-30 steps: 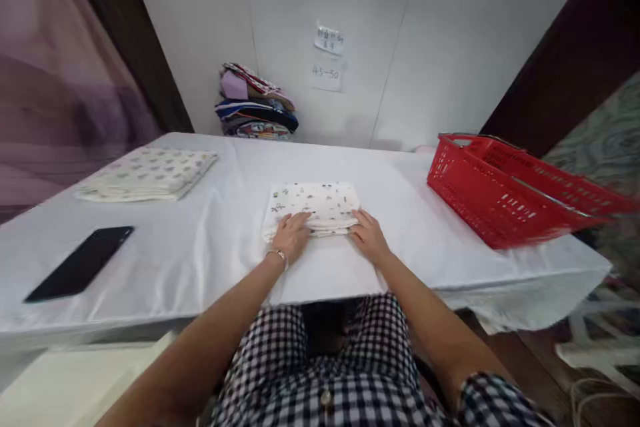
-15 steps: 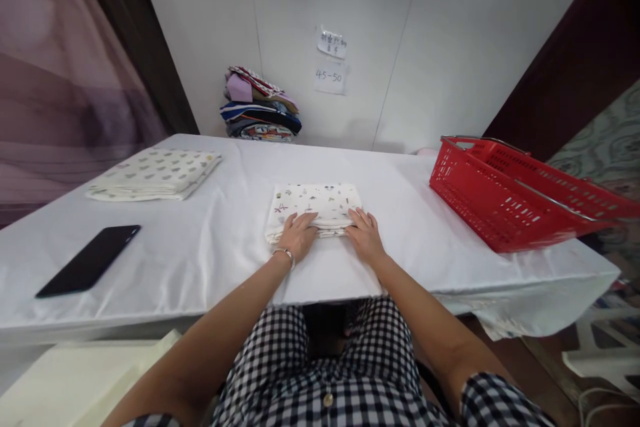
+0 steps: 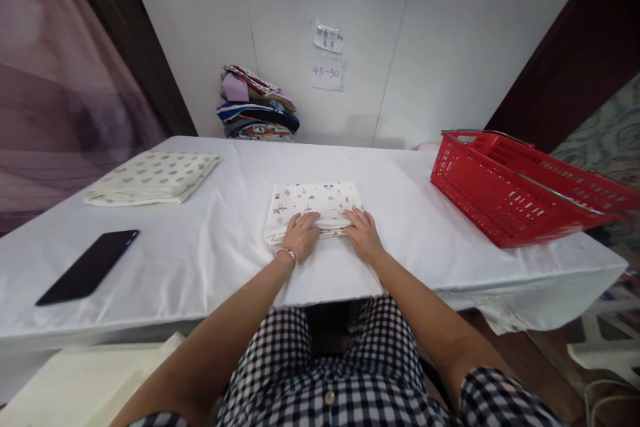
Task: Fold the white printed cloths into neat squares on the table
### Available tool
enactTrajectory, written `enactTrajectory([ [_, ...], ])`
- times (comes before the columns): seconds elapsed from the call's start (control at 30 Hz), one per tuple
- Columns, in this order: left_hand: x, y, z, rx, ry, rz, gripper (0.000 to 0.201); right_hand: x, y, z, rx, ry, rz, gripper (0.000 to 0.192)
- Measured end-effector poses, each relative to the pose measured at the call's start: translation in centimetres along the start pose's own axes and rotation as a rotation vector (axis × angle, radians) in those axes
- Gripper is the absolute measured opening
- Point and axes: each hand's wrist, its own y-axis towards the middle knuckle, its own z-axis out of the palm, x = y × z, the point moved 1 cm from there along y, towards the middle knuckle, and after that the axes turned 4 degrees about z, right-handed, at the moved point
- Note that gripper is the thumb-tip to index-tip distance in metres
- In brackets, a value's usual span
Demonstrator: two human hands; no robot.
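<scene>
A folded white cloth [image 3: 315,199] with small scattered prints lies flat in the middle of the table, its layered near edge facing me. My left hand [image 3: 301,237] rests on the near edge, left of centre, fingers stretched over the top and a bracelet on the wrist. At the near right corner, my right hand [image 3: 364,233] touches the same cloth with its fingers extended and slightly apart. Whether either thumb reaches under the layers is hard to see.
A second folded cloth [image 3: 155,177] with grey prints lies at the left, behind a black phone [image 3: 90,267]. Coloured fabrics form a stack [image 3: 257,107] against the wall. A red basket [image 3: 493,197] stands on the right of the white-covered table [image 3: 415,207].
The view has shifted slightly. Both hands stay at the cloth's near edge, with hardly any change in their pose.
</scene>
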Motion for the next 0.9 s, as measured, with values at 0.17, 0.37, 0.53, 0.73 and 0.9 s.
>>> enactTrajectory([
  [0.17, 0.0, 0.0, 0.0, -0.006, -0.05, 0.004, 0.023, 0.1, 0.0, -0.1, -0.016, 0.017, -0.009, 0.023],
  [0.37, 0.0, -0.1, 0.0, 0.005, -0.059, -0.01, 0.021, 0.2, -0.1, -0.2, 0.012, 0.025, 0.005, 0.022],
  [0.53, 0.1, -0.1, 0.2, 0.011, -0.067, -0.002, 0.017, 0.5, 0.2, -0.2, 0.051, -0.013, -0.021, 0.02],
  [0.73, 0.0, 0.0, 0.0, 0.013, -0.061, -0.009, 0.02, 1.1, 0.8, 0.3, 0.023, -0.036, -0.034, 0.019],
  [0.9, 0.1, -0.2, -0.1, -0.027, -0.095, 0.005, 0.02, 1.1, 0.8, 0.5, 0.002, -0.006, -0.047, 0.022],
])
